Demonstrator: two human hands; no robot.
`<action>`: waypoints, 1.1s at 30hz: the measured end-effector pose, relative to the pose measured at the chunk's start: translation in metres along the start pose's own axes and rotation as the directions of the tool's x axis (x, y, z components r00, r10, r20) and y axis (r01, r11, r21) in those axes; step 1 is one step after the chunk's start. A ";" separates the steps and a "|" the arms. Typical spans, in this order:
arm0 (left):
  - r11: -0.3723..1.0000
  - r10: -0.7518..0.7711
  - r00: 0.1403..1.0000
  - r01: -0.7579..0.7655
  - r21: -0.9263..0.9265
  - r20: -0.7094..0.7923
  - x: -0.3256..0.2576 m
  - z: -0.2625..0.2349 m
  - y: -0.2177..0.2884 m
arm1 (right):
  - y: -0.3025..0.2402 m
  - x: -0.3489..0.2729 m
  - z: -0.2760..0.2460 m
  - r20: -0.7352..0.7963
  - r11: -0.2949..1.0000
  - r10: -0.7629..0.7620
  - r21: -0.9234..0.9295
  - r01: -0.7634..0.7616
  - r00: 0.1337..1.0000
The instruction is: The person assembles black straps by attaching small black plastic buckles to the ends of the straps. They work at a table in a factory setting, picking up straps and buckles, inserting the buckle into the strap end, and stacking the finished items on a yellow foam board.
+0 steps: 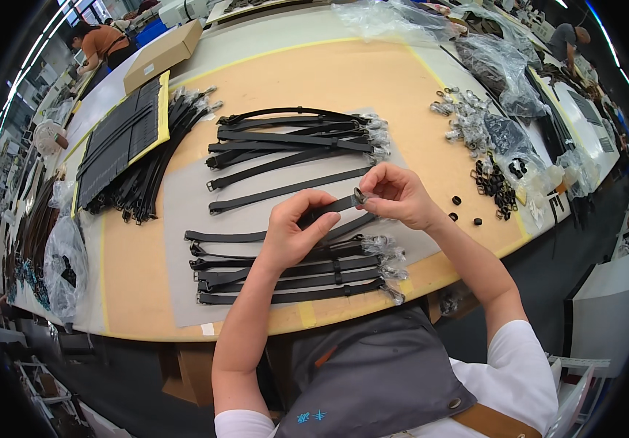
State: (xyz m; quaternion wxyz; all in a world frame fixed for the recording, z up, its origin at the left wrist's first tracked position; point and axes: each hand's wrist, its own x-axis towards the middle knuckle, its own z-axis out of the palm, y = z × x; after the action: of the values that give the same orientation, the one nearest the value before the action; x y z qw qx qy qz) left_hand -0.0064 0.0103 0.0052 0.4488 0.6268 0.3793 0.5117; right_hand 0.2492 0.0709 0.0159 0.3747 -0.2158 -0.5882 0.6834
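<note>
Your left hand (296, 225) is closed on a strap (338, 206), thumb on top, and your right hand (396, 196) pinches its far end between thumb and fingers, at a small metal fitting (359, 196). You hold that black strap off the table (130, 281), over the grey sheet (177, 201), its held stretch running from your left fingers toward 2 o'clock.

Reading the clock from your hands, the upper straps (292, 137) lie at 11 o'clock, most of them heaped at the far side, buckles to 9, wrapped ends to 3. The lower straps (292, 285) lie at 7 o'clock, nearer your apron (376, 365), set out the same way.

At 2 o'clock you have a pile of wrapped clasps (469, 120); at 3, a heap of black loops (496, 191), with a few loose ones (455, 201) nearer your right wrist. Between 9 and 10 sits a thick strap bundle (165, 157), partly under a black panel (124, 146) edged in yellow. A carton (162, 57) stands beyond it at 10, and a clear bag (395, 20) lies between 12 and 1
</note>
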 end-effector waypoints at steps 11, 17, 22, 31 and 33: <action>0.994 -0.011 0.996 0.002 0.106 0.088 0.000 0.001 -0.001 | 0.021 0.003 0.004 0.022 0.999 -0.040 0.012 0.040 0.999; 0.994 -0.047 0.999 0.044 0.100 0.028 -0.001 0.005 0.002 | 0.026 0.005 0.004 0.100 0.972 0.125 0.187 -0.142 0.987; 0.987 -0.062 0.996 0.051 0.155 0.065 -0.004 0.005 0.013 | 0.032 0.002 0.003 0.210 0.888 0.162 0.395 -0.235 0.964; 0.987 -0.013 0.998 0.002 0.164 0.065 -0.003 0.013 0.025 | 0.033 0.005 0.001 0.273 0.894 0.181 0.355 -0.274 0.945; 0.982 0.034 0.998 -0.043 0.185 0.051 -0.004 0.015 0.026 | 0.021 0.004 0.006 0.245 0.910 0.249 0.271 -0.313 0.937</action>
State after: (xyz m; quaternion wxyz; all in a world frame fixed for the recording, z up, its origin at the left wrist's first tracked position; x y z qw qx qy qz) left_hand 0.0083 -0.0039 0.0272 0.3872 0.6850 0.4025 0.4677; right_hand 0.2368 0.0696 -0.0023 0.2380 -0.1664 -0.4732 0.8317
